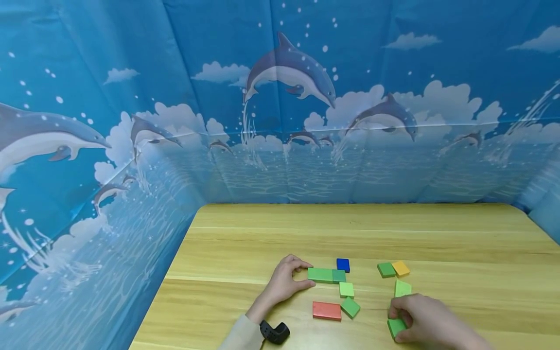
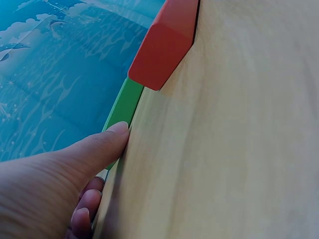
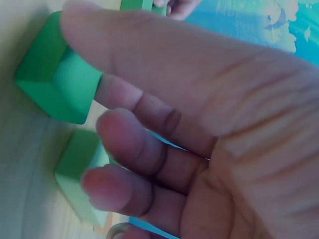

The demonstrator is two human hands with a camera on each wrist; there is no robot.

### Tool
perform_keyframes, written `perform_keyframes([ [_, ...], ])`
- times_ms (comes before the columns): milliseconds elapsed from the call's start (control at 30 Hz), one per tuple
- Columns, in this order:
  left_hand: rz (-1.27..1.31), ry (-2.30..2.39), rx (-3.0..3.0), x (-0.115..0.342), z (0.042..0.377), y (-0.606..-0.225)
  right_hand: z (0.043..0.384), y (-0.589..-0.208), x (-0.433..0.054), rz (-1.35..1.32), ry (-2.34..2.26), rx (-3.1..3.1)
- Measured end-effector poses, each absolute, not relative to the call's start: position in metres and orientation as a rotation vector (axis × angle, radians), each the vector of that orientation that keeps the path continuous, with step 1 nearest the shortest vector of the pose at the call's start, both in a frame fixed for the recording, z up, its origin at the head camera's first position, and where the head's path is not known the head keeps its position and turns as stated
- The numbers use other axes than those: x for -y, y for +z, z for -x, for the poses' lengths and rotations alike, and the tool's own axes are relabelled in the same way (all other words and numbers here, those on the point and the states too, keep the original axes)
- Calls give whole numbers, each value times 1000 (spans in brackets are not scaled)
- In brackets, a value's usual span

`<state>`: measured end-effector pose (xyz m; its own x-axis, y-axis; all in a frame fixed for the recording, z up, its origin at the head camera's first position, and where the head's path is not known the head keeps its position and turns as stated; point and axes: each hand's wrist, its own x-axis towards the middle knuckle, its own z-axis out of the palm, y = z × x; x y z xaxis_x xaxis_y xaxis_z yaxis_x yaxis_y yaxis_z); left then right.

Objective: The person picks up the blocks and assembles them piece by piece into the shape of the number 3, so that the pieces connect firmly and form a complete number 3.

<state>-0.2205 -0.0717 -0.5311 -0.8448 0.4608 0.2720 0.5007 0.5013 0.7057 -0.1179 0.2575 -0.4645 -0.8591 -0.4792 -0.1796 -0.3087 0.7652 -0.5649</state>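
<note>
At the left end of a long green block (image 1: 320, 275), my left hand (image 1: 284, 278) pinches it between thumb and fingers. A small green block (image 1: 339, 276) sits against its right end, with a blue block (image 1: 343, 265) behind and a light green block (image 1: 346, 290) in front. My right hand (image 1: 422, 318) holds a green block (image 1: 395, 328) low over the table, its thumb on one side in the right wrist view. Just beyond those fingers lies another light green block (image 1: 402, 288), partly covered by the hand.
A red block (image 1: 326, 311) lies in front of the long green one, touching a turned green block (image 1: 350, 307). Farther back on the right, a green block (image 1: 386, 270) meets a yellow-orange one (image 1: 400, 268). A dolphin-print curtain (image 1: 280, 160) borders the wooden table (image 1: 245, 228).
</note>
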Motion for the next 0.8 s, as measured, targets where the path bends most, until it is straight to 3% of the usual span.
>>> perform_keyframes([
  [467, 863, -1272, 2678, 72, 222, -532, 116, -466, -210, 604, -854, -2490],
  [800, 857, -1277, 2685, 72, 220, -530, 117, -468, -181, 758, -806, -2528],
])
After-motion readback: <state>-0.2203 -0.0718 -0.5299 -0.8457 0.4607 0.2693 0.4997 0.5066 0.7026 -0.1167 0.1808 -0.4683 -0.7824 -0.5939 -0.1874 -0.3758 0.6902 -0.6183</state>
